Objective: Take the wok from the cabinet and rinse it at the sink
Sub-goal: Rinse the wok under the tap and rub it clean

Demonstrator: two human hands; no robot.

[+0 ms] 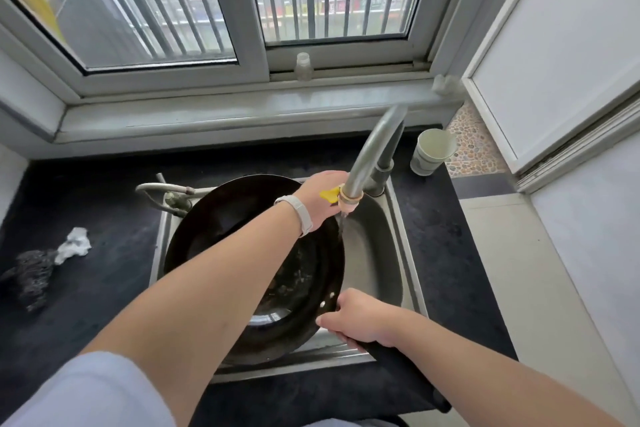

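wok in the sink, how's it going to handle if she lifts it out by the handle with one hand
The wok looks like rigid dark metal, so it should not flex. It is wide with one long handle, gripped by the right hand, so it would probably feel front-heavy and want to tip. Water from the faucet runs at its rim, so it is likely slippery.

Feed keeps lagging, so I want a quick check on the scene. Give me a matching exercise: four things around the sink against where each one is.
Things:
1. wok
2. cup
3. steel wool
4. bottle

Places:
A. on the window sill
B. on the counter, left of the sink
C. in the sink, handle in the right hand
D. on the counter, right of the faucet

Pairs: 1-C, 2-D, 3-B, 4-A
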